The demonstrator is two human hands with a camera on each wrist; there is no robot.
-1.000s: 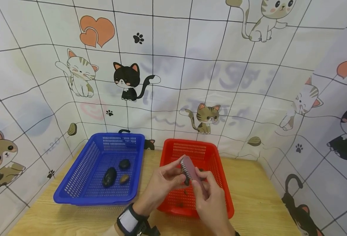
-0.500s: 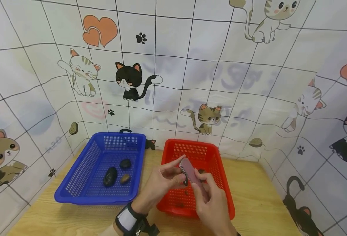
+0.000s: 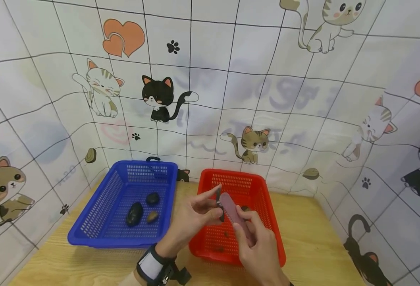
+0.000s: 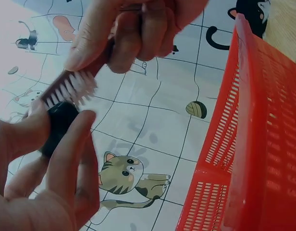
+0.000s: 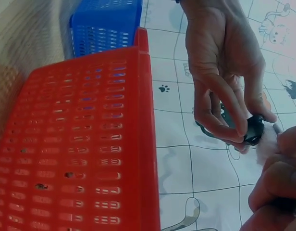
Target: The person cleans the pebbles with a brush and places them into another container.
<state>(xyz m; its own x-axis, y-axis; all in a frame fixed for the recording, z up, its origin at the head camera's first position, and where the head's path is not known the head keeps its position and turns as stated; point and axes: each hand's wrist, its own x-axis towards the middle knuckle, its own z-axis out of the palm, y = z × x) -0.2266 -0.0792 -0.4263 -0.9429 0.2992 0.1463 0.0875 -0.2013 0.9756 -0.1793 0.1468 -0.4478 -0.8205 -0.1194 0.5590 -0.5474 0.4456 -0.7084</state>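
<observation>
In front of the red basket, my left hand (image 3: pixel 192 217) pinches a dark, smooth stone (image 4: pixel 59 126) between thumb and fingers. My right hand (image 3: pixel 259 242) grips a brush (image 3: pixel 234 209) with a mauve back and handle. Its white bristles (image 4: pixel 73 89) face the stone and meet its upper side in the left wrist view. From the right wrist side, the stone (image 5: pixel 253 129) looks black and shiny, with the bristles right beside it. Part of the stone is covered by the fingers.
A red perforated basket (image 3: pixel 258 180) stands beneath both hands, with a few brownish stones (image 3: pixel 245 208) in it. To its left sits a blue basket (image 3: pixel 75 240) holding a large black stone (image 3: pixel 135 214), a smaller dark stone (image 3: pixel 152 198) and a brown stone (image 3: pixel 152 216). A cat-patterned sheet hangs behind.
The left hand has shifted slightly and turned the stone, so its dark edge now shows beside the bristles. The right hand keeps its grip on the brush. The head view has shifted slightly.
</observation>
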